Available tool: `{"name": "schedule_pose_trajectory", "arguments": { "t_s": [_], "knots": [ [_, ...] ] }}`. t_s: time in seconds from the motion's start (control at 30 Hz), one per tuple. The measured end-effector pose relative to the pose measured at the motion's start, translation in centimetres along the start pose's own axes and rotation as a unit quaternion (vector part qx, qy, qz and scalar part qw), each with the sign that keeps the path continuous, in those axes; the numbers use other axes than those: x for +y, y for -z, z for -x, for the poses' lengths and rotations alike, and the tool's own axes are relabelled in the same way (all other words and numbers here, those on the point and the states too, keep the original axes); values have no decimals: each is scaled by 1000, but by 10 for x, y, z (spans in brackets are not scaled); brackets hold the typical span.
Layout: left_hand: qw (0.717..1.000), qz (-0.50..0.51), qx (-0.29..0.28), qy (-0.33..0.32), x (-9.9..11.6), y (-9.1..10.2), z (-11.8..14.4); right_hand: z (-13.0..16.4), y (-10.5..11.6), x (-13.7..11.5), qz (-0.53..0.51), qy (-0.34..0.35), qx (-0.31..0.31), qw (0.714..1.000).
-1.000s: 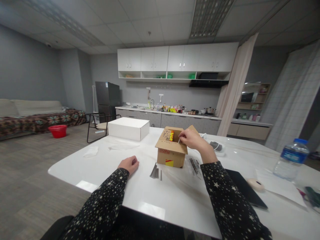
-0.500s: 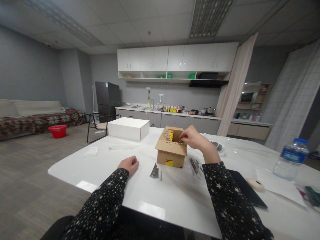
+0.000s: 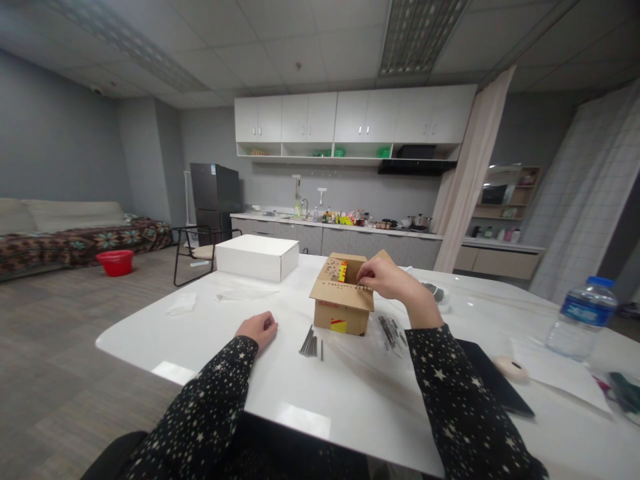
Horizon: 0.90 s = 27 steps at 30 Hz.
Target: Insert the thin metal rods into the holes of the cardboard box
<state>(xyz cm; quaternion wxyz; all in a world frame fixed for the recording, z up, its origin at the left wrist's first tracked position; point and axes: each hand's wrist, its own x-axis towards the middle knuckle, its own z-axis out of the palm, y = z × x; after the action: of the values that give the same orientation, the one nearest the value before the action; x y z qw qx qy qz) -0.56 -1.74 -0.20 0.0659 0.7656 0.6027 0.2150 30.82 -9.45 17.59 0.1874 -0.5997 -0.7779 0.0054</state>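
Note:
A small brown cardboard box [image 3: 341, 313] stands on the white table [image 3: 350, 393], its front flap dotted with small holes or nail heads. My right hand [image 3: 391, 278] hovers over that flap, fingers pinched on a thin nail whose tip meets the cardboard. My left hand [image 3: 259, 329] rests on the table to the left of the box, fingers curled, holding nothing. A small bundle of loose nails [image 3: 310, 343] lies between my left hand and the box. More nails in clear plastic [image 3: 390, 329] lie right of the box.
A white closed box [image 3: 257, 256] sits at the table's far left. A black tablet [image 3: 487, 377], a pale oval object [image 3: 511, 368] and a sheet of paper lie to the right, with a water bottle [image 3: 580, 319] at the far right. A chair stands behind the table.
My right hand has lowered the nail from above the flap down onto it and shifted slightly left. My left hand has stayed still.

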Motion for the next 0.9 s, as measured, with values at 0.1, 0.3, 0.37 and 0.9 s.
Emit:
{"name": "schedule_pose_trajectory", "arguments": {
  "t_s": [0.1,0.3,0.37,0.9],
  "knots": [
    [1000,0,1,-2,-1,-1,-1,0,-1,-4,5,11,11,1000],
    [1000,-17,0,-5,0,-2,-1,-2,-4,-6,11,26,24,999],
    [1000,-19,-1,-4,0,-2,-1,-4,-5,-5,7,24,27,999],
    [1000,-12,2,-5,1,0,1,-7,-11,2,4,4,30,1000]
  ]
}}
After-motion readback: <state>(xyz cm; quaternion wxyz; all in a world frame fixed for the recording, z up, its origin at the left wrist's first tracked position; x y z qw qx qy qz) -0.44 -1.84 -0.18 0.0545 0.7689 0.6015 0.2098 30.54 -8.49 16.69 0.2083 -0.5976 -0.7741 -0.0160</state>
